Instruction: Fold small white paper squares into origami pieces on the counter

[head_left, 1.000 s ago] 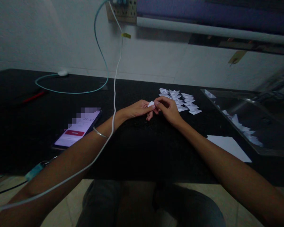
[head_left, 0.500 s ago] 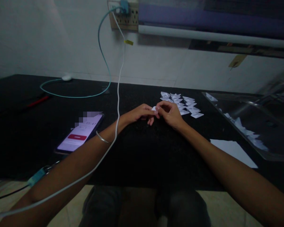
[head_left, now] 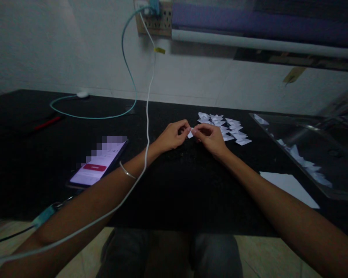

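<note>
Between my two hands is a small piece of white folded paper point(head_left: 190, 134), pinched at both sides. My left hand point(head_left: 174, 135) grips its left edge between thumb and forefinger. On the other side, the thumb and forefinger of my right hand point(head_left: 210, 139) close on the right edge, hiding part of it. Just behind my right hand lie several folded paper boats point(head_left: 233, 125) in rows on the black counter point(head_left: 174, 193). Which fold the held piece has is too small to make out.
A lit phone point(head_left: 95, 168) lies by my left forearm. White paper sheets point(head_left: 288, 187) rest beside my right forearm, near the sink point(head_left: 330, 154), whose edge holds more folded paper. A white cable point(head_left: 147, 116) hangs across my left arm. A red-handled tool point(head_left: 48, 122) lies far left.
My left hand has turned; its fingers, spread beneath the paper before, are now curled into a pinch at its edge. The paper shows lower between the hands. The view has shifted slightly.
</note>
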`<state>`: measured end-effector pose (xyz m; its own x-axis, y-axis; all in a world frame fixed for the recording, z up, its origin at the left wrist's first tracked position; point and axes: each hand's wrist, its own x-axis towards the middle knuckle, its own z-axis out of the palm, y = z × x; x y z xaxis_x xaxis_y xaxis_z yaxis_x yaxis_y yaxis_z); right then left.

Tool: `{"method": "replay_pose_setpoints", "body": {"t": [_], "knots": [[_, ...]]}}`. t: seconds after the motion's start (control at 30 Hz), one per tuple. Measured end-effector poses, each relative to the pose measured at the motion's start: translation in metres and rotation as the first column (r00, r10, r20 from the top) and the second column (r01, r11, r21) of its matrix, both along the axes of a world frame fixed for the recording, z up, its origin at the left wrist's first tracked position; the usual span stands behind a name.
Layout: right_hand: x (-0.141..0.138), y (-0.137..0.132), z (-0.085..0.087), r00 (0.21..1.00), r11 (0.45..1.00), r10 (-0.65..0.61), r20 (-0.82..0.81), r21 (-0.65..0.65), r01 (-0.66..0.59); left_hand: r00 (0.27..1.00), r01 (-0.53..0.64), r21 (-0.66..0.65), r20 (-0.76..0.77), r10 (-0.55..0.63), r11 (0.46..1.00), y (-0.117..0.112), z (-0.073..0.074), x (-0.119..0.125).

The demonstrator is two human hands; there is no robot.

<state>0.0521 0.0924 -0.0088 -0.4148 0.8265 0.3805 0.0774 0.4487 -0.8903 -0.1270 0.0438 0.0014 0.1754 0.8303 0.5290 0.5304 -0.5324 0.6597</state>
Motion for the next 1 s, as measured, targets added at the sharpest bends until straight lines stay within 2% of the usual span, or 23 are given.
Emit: {"method": "replay_pose_setpoints", "body": {"t": [0.13,0.4,0.57,0.7,0.77,0.87,1.0], "knots": [[-0.001,-0.001,0.001,0.998,0.999,-0.042,-0.043,-0.03,0.04,0.998,-0.02,0.004,0.053,0.02,1.0,0.003,-0.002,0.0],[0.0,-0.001,0.003,0.992,0.994,-0.107,-0.07,-0.022,0.105,0.946,-0.072,-0.083,0.309,0.094,0.994,0.012,-0.006,-0.006],[-0.001,-0.006,0.002,0.994,0.99,-0.007,0.111,0.139,-0.009,0.903,-0.096,-0.062,0.415,0.113,0.993,0.016,-0.007,-0.005],[-0.001,-0.009,0.002,0.989,0.976,-0.001,0.15,0.215,-0.032,0.872,-0.004,-0.114,0.485,0.059,0.994,0.013,-0.004,-0.001],[0.0,-0.009,0.002,0.994,0.977,0.009,0.113,0.211,-0.033,0.882,0.074,-0.197,0.47,0.028,0.978,0.01,-0.002,0.001],[0.0,-0.008,0.003,0.995,0.977,0.039,0.09,0.204,-0.057,0.928,0.16,-0.285,0.37,-0.045,0.945,0.006,0.0,0.003],[0.001,-0.01,0.006,0.989,0.979,0.087,0.119,0.176,-0.108,0.953,0.158,-0.26,0.291,-0.079,0.953,0.003,0.001,0.003]]}}
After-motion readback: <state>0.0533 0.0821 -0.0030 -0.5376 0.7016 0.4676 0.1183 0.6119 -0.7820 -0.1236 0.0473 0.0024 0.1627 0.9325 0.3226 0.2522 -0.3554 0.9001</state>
